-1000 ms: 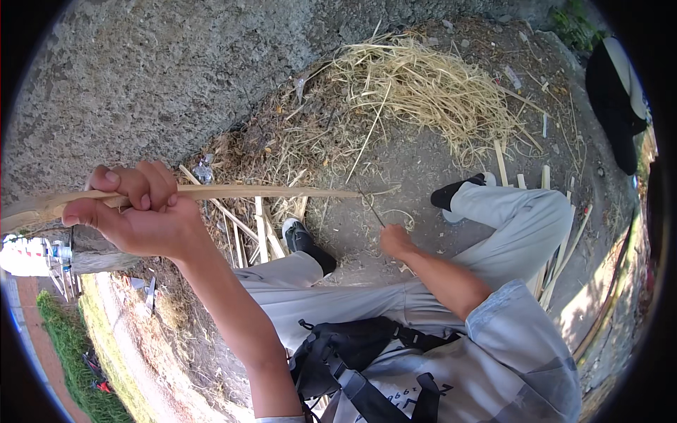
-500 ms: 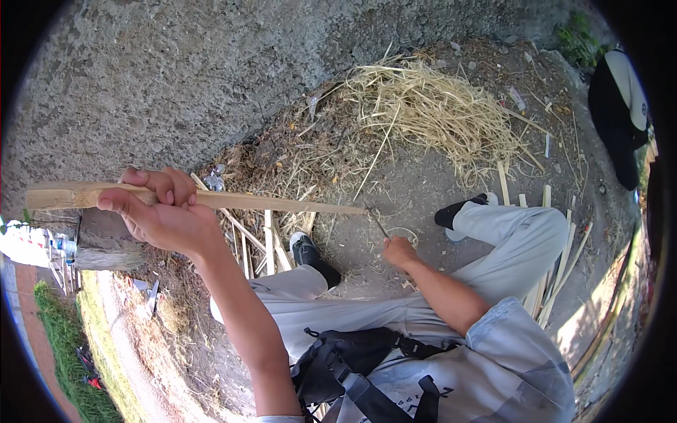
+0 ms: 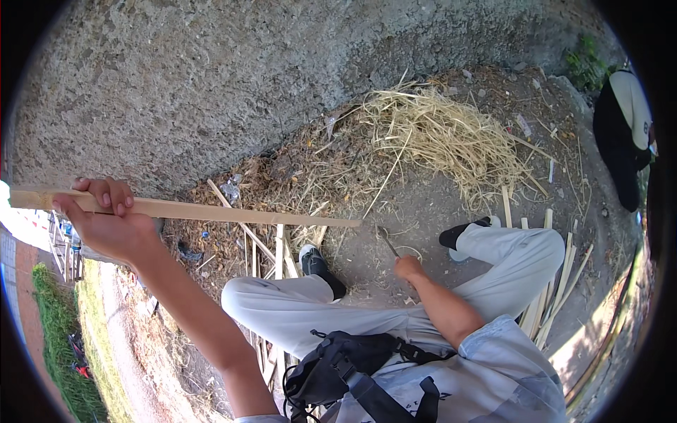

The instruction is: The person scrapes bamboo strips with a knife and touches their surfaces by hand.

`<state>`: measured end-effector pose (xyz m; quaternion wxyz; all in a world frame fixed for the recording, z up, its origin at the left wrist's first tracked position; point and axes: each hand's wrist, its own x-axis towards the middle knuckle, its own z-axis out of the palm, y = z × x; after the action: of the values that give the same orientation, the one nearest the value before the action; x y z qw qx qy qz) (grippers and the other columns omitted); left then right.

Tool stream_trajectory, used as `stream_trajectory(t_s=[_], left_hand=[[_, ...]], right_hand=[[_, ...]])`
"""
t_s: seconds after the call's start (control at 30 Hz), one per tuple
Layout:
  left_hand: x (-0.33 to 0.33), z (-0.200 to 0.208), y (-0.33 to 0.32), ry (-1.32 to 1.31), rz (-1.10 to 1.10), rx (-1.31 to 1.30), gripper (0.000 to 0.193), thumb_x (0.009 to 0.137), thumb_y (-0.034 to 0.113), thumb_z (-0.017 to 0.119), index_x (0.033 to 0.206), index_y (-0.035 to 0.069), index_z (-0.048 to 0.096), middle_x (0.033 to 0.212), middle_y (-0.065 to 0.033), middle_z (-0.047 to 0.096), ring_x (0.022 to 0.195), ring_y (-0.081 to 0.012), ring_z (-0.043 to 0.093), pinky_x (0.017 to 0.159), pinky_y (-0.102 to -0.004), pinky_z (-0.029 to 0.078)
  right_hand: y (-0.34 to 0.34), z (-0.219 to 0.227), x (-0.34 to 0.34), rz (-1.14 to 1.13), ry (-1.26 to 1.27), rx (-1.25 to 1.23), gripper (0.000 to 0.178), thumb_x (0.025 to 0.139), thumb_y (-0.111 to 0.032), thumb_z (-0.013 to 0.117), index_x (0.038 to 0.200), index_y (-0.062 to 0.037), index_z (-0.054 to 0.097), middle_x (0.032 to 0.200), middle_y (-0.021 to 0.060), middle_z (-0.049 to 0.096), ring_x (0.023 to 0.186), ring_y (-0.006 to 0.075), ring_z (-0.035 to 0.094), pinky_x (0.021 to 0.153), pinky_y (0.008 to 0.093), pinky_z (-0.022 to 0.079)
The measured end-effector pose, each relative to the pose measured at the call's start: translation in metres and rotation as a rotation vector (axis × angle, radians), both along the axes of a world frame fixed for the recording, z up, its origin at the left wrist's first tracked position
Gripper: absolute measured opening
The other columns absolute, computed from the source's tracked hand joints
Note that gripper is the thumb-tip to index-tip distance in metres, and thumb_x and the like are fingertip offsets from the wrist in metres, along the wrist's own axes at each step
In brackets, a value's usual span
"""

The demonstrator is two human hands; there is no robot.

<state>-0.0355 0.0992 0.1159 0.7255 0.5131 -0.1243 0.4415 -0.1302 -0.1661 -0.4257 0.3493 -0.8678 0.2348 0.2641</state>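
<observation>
My left hand (image 3: pixel 116 224) is raised at the far left, its fingers wrapped round a long pale bamboo strip (image 3: pixel 247 213). The strip runs nearly level to the right and narrows toward its free end above the ground. In the middle, low over the dirt, my right hand (image 3: pixel 409 268) is closed round a thin dark knife (image 3: pixel 387 242); the handle is hidden in my fist. The blade points up and leftward, its tip a short gap from the strip's right end.
A heap of pale curled shavings (image 3: pixel 444 134) lies ahead by the rough concrete wall (image 3: pixel 233 77). More bamboo strips (image 3: pixel 564 282) lie beside my right leg, others (image 3: pixel 280 254) by my left foot. A black bag (image 3: pixel 331 374) hangs at my front. Another person (image 3: pixel 620 141) is at the far right.
My left hand has moved further left with the bamboo strip, and the strip's right end has come apart from the knife. My right hand has shifted slightly right and down in the picture.
</observation>
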Motion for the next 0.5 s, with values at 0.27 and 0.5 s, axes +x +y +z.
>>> stream_trajectory(t_s=[0.27, 0.5], left_hand=[[-0.004, -0.007, 0.010, 0.049, 0.124, -0.090, 0.040, 0.101, 0.043, 0.037, 0.089, 0.005, 0.045, 0.058, -0.0005, 0.035, 0.043, -0.0086, 0.028, 0.039, -0.0229, 0.025], [0.008, -0.040, -0.021, 0.082, -0.064, -0.049, 0.040, 0.099, 0.044, 0.043, 0.085, 0.006, 0.046, 0.055, -0.0003, 0.035, 0.042, -0.0081, 0.031, 0.038, -0.0225, 0.025]], right_hand=[[0.008, 0.073, 0.026, -0.174, -0.168, 0.197, 0.046, 0.089, -0.038, 0.054, 0.086, 0.0062, 0.064, 0.071, 0.0209, 0.066, 0.071, 0.0368, 0.066, 0.066, 0.0452, 0.051], [0.029, 0.176, 0.025, -0.091, -0.700, 0.368, 0.031, 0.084, -0.030, 0.068, 0.077, -0.0006, 0.059, 0.058, 0.0051, 0.057, 0.044, 0.0160, 0.055, 0.044, 0.0341, 0.043]])
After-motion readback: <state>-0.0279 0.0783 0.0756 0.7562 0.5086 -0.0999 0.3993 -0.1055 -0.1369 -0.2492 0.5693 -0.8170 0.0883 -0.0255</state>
